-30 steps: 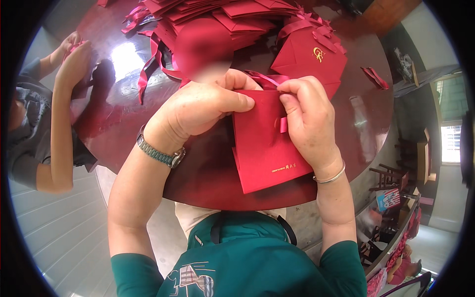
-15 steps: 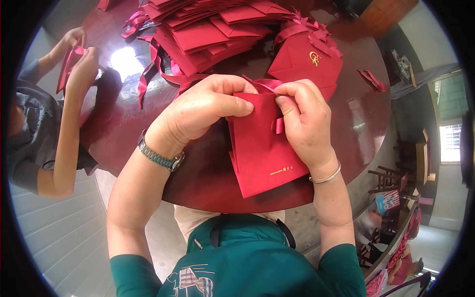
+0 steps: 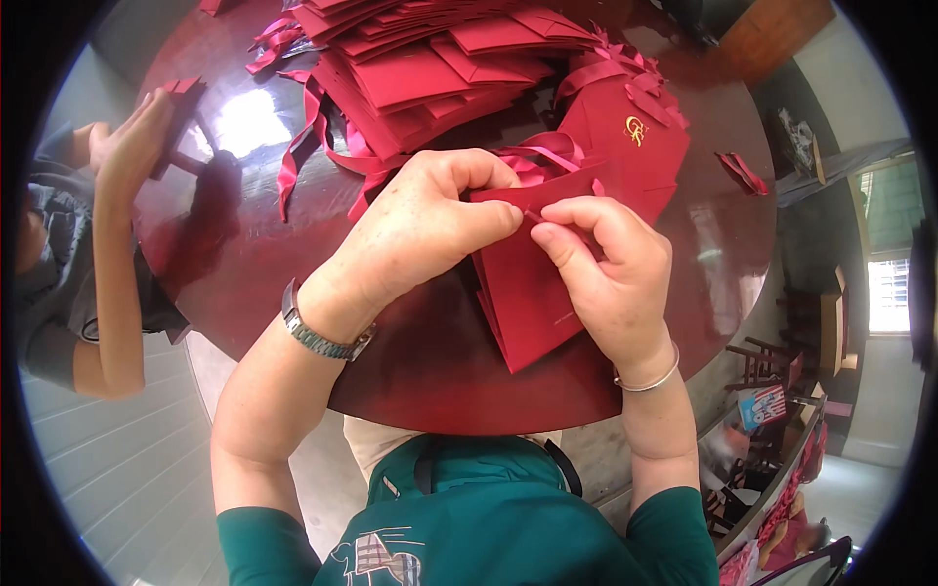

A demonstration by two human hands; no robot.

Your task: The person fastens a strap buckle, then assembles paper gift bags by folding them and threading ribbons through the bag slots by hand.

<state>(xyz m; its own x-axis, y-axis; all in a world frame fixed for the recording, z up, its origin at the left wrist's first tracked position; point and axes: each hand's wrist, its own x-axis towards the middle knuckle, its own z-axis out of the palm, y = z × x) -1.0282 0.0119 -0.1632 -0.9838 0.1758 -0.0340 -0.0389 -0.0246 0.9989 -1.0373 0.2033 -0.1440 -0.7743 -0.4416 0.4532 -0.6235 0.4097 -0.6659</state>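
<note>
A red paper gift bag (image 3: 523, 308) hangs tilted between my hands above the near part of the table. My left hand (image 3: 420, 220) is closed on its top edge, thumb on the front and fingers behind. Against the front, just below that edge, my right hand (image 3: 616, 278) pinches the short end of a red ribbon between thumb and forefinger. A looped red ribbon (image 3: 559, 146) rises behind the bag's mouth. The bag's lower right side is partly hidden by my right hand.
A stack of flat red bags (image 3: 401, 78) lies at the far side of the round dark table (image 3: 420, 396). Right of it rests a pile of ribboned bags (image 3: 611, 127). Loose ribbon (image 3: 743, 174) lies far right. At left, another person's hands (image 3: 132, 142) hold a red bag.
My right hand has moved down and slightly left, now pinching a ribbon end at the bag's front. The bag has turned and shifted right. The other person's hands have changed position.
</note>
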